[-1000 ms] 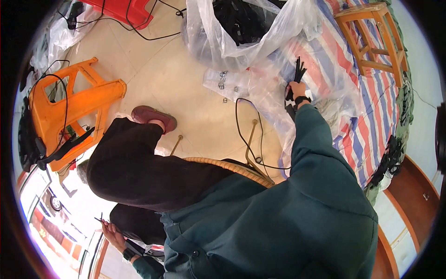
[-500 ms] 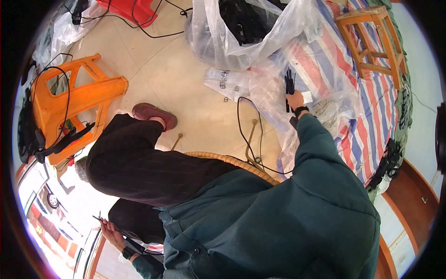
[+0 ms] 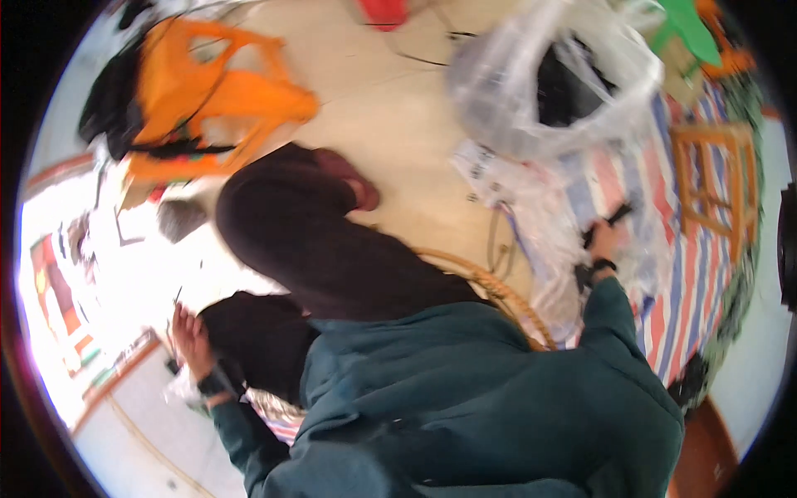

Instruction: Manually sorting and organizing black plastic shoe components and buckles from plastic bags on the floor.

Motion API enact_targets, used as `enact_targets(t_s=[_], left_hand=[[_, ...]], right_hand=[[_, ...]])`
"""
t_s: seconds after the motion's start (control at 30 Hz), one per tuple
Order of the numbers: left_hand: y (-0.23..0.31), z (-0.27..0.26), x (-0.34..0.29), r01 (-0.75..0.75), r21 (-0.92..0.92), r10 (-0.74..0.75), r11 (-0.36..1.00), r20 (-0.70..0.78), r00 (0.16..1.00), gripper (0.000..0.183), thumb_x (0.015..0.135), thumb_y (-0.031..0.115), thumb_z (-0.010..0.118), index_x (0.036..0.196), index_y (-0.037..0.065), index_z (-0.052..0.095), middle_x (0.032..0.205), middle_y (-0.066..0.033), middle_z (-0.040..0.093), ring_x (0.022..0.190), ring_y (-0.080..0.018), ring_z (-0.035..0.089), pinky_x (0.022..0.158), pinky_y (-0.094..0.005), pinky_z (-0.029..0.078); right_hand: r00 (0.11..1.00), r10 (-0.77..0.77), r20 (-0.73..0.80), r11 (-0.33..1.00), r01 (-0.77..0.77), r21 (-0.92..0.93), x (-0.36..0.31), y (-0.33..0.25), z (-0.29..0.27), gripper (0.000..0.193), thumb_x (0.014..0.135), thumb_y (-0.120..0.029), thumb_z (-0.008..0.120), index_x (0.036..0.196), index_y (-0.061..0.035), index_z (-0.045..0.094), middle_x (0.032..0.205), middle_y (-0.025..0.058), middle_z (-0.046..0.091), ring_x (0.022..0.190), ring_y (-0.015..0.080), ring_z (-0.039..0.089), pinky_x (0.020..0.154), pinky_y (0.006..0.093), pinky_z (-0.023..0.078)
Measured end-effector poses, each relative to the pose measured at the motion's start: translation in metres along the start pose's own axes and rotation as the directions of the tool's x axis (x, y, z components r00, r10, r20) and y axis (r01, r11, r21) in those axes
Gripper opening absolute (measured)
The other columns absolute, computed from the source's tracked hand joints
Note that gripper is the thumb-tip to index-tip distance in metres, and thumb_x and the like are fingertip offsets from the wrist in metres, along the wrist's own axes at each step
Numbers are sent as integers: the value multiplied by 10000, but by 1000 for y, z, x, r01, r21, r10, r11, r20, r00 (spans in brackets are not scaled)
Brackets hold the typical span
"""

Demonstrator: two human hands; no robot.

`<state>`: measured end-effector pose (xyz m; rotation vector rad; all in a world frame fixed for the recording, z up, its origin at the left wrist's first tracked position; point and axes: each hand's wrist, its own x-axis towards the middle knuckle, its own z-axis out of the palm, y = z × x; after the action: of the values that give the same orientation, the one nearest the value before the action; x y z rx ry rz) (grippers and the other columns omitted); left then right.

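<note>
Fingers of the right hand point(image 3: 606, 239) wrap around a bundle of black strips point(image 3: 619, 213), blurred, over clear plastic film point(image 3: 544, 222) on a striped sheet point(image 3: 677, 319). Out to the other side, the left hand point(image 3: 193, 340) pinches a thin dark piece point(image 3: 178, 294) at its fingertips. Beyond the bundle stands a clear plastic bag point(image 3: 490, 100) with black contents point(image 3: 558, 95); a wooden stool point(image 3: 730, 139) stands to its right, an orange stool point(image 3: 241, 95) far left.

head cam, L of pair | wide fisheye | looks dn | torso point(image 3: 465, 390) nr, floor point(image 3: 398, 124) farther
</note>
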<state>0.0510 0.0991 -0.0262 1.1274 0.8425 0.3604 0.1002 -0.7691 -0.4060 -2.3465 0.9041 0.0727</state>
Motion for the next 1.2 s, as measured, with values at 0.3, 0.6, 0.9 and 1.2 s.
enact_targets(t_s=[0.3,0.6,0.9,1.2], left_hand=[[-24,64,-17,-10,-228,23,974,57,998,132,837,143,542,908,32,549,670,-9,508,438,-49,373,342,-169,256],[16,114,-85,-360,-304,388,882,36,921,108,853,136,498,831,43,548,601,-32,525,415,-63,390,358,-187,266],[16,110,-108,-391,-639,625,662,183,759,109,860,124,481,830,21,500,565,-56,538,375,-44,410,344,-167,300],[10,56,-99,-230,-703,461,674,156,873,138,892,147,448,890,14,485,589,-37,533,405,-35,394,377,-159,301]], right_hand=[[981,-177,84,375,-12,927,-12,-272,-143,128,853,-135,547,774,-63,478,622,2,434,525,89,410,442,217,347],[305,-704,642,616,-189,765,-177,-582,-109,147,895,-165,485,1010,-75,467,656,-21,360,486,52,356,381,170,315],[-282,-473,835,777,314,546,-377,-728,40,114,833,-145,556,885,-66,492,639,-13,446,490,58,430,390,193,350],[-322,-187,928,605,706,367,-519,-730,221,133,778,-155,590,722,-84,493,552,-10,468,438,90,447,370,234,364]])
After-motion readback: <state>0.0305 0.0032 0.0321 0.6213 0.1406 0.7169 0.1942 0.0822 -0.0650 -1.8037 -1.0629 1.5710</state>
